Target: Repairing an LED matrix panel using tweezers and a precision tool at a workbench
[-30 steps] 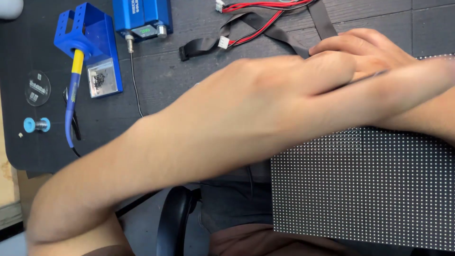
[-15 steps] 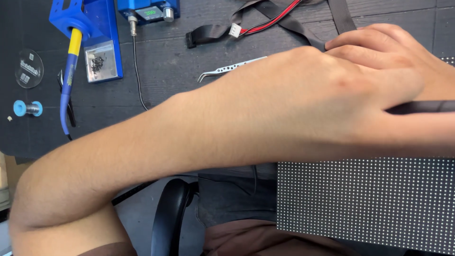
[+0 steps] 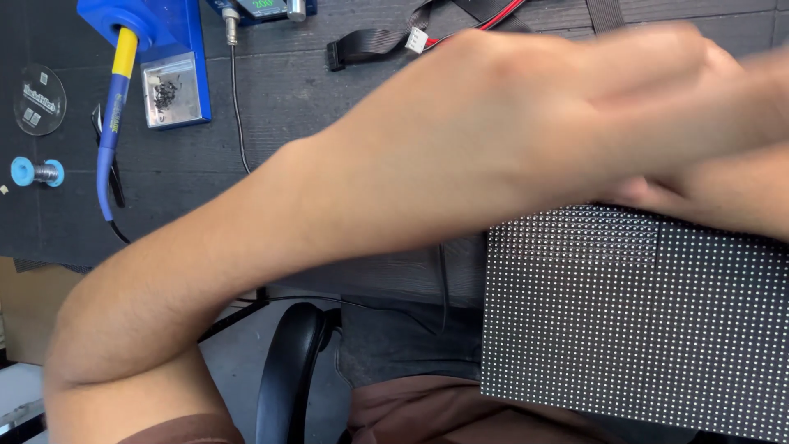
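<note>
My left hand (image 3: 649,90) reaches across to the right, blurred, over my right hand (image 3: 707,193); I cannot tell what either grips. Both sit at the far edge of the dotted LED panel (image 3: 633,321), which lies on the table (image 3: 329,107). The soldering iron (image 3: 115,107) is parked in its stand at far left, so I judge soldering isn't underway.

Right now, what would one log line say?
left hand blurred, crossing above black dotted LED panel | right hand on panel edge | blue soldering iron docked
</note>
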